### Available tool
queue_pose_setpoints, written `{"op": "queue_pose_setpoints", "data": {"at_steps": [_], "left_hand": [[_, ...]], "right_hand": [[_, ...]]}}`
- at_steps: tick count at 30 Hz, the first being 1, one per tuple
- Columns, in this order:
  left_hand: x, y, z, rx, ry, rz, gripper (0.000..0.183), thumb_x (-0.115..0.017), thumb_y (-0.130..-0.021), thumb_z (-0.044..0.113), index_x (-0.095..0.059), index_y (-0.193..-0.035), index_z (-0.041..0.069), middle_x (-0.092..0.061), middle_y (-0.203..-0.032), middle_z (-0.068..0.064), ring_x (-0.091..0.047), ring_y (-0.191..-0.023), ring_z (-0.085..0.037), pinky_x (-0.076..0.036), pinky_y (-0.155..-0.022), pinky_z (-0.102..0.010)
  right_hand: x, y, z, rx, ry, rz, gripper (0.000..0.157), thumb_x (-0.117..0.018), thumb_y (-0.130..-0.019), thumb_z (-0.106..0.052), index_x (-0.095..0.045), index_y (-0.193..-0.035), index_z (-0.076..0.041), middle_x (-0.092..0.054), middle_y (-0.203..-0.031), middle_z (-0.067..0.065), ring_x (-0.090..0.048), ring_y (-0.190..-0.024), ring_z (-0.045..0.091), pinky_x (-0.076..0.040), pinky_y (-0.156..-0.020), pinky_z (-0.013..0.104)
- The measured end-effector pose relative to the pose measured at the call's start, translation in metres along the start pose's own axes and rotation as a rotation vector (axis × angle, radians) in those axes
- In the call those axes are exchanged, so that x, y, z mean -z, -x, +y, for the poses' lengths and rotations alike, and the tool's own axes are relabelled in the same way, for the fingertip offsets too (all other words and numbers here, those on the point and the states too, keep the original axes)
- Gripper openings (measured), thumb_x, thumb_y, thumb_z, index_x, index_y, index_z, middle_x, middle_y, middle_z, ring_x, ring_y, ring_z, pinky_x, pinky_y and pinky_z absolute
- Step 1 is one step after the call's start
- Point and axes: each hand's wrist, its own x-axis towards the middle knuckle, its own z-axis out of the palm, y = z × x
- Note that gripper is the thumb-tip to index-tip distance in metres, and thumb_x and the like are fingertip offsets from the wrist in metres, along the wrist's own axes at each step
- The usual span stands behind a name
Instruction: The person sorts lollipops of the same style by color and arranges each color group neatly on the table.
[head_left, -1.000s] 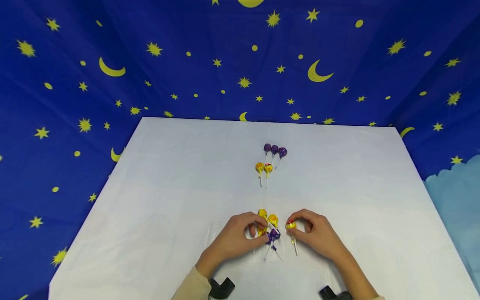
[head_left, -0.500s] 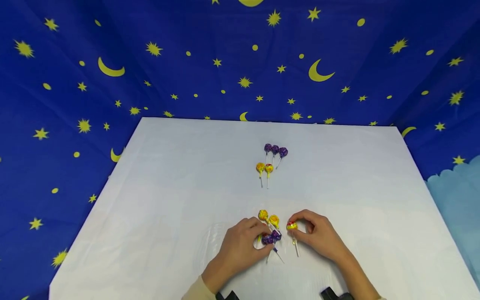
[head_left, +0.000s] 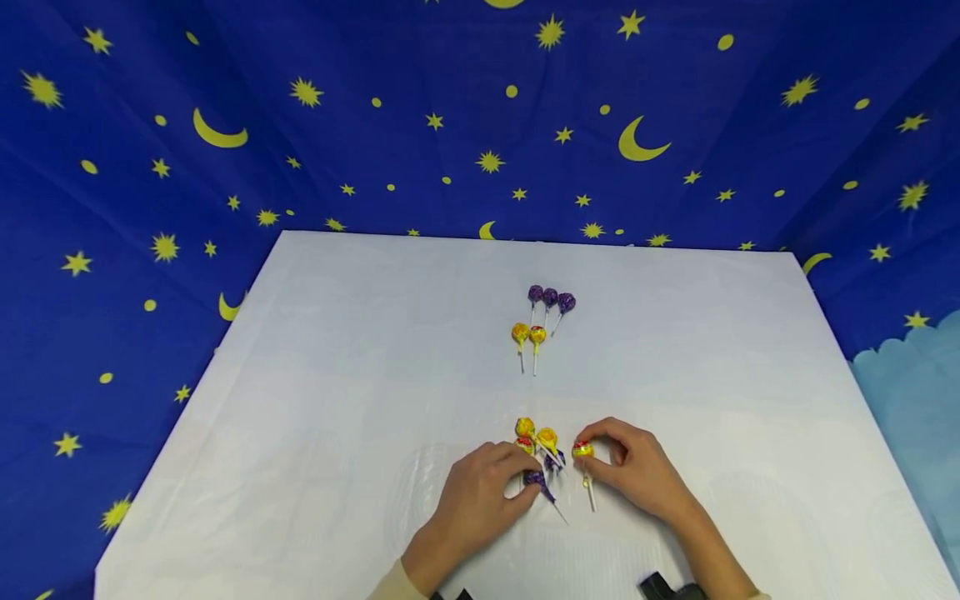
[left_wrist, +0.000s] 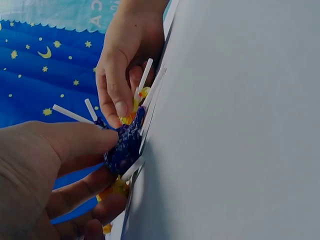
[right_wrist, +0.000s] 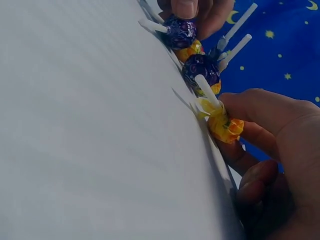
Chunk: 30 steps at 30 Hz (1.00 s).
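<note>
Thumb and fingers of the left hand (head_left: 483, 492) pinched a purple lollipop (head_left: 533, 477), its stick slanting back toward the person. Across a small gap, the right hand (head_left: 633, 467) pinched a yellow lollipop (head_left: 582, 450) by its head, stick also pointing back. Just beyond the left fingertips, between the hands, lay three yellow lollipops (head_left: 547, 440) and a second purple lollipop (head_left: 555, 461). Well beyond both hands, a purple trio (head_left: 551, 297) lay on the white surface (head_left: 360, 375), a yellow pair (head_left: 521, 332) just nearer.
</note>
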Motion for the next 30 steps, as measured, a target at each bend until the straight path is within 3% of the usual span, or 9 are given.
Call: {"op": "queue_pose_setpoints", "data": {"at_steps": [10,19,26,30], "left_hand": [[-0.001,-0.002,-0.003,0.011,0.032,-0.003,0.018,-0.078,-0.078,0.029,-0.070,-0.094,0.026,-0.062,-0.098,0.017,-0.059,-0.091,-0.004,-0.048,-0.077,-0.024],[0.001,-0.003,-0.003,0.009,0.044,-0.005,0.018,-0.077,-0.077,0.027,-0.069,-0.093,0.026,-0.060,-0.097,0.018,-0.058,-0.091,-0.001,-0.047,-0.076,-0.022],[0.003,0.004,-0.003,0.039,0.071,-0.053,0.018,-0.077,-0.078,0.028,-0.069,-0.094,0.028,-0.059,-0.096,0.019,-0.052,-0.080,0.002,-0.043,-0.066,-0.018],[0.002,0.003,-0.004,0.024,0.081,-0.042,0.018,-0.077,-0.078,0.027,-0.068,-0.095,0.027,-0.058,-0.096,0.019,-0.051,-0.079,0.002,-0.042,-0.065,-0.017]], "right_hand": [[0.002,-0.002,-0.003,-0.053,-0.021,0.015,0.024,-0.079,-0.079,-0.035,-0.069,-0.100,-0.033,-0.042,-0.055,-0.005,-0.033,-0.046,0.007,-0.031,-0.044,0.026],[0.003,-0.008,-0.005,-0.046,-0.004,0.059,0.024,-0.080,-0.079,-0.035,-0.069,-0.100,-0.032,-0.043,-0.055,-0.005,-0.035,-0.046,0.009,-0.032,-0.044,0.026],[-0.002,-0.010,-0.009,-0.074,-0.018,0.091,0.025,-0.080,-0.079,-0.034,-0.069,-0.101,-0.030,-0.044,-0.056,-0.003,-0.035,-0.046,0.009,-0.032,-0.044,0.027],[-0.001,-0.020,-0.008,-0.047,-0.015,0.097,0.024,-0.079,-0.080,-0.032,-0.070,-0.101,-0.029,-0.043,-0.055,-0.003,-0.035,-0.045,0.010,-0.032,-0.044,0.028]]}}
